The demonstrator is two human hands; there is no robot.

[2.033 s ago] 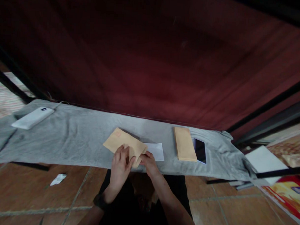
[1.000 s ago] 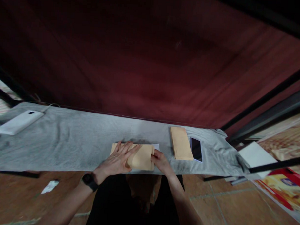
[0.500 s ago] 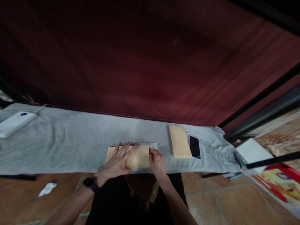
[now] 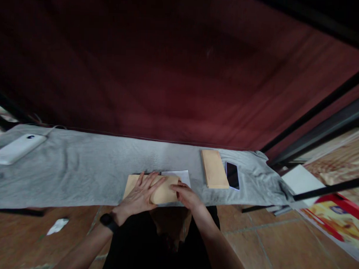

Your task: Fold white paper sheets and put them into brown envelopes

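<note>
A brown kraft paper envelope (image 4: pixel 163 193) lies near the front edge of the cloth-covered table, its right part bulging upward. My left hand (image 4: pixel 142 191) presses flat on it, fingers spread. At the envelope's right edge, my right hand (image 4: pixel 187 194) pinches the paper between thumb and fingers. A white sheet of paper (image 4: pixel 182 176) shows behind and under that edge; most of it is hidden. Part of a dark object sticks out behind my left fingers, too covered to name.
To the right are a stack of kraft envelopes (image 4: pixel 215 169) and a phone (image 4: pixel 232 175). A white device with a cable (image 4: pixel 18 147) sits at the far left. The grey cloth (image 4: pixel 87 166) covers the narrow table, with a dark red curtain (image 4: pixel 169 91) behind.
My right hand has shifted its grip slightly left on the envelope's edge, with its fingers now reaching over the top. More of the white sheet shows. My left hand stays in place.
</note>
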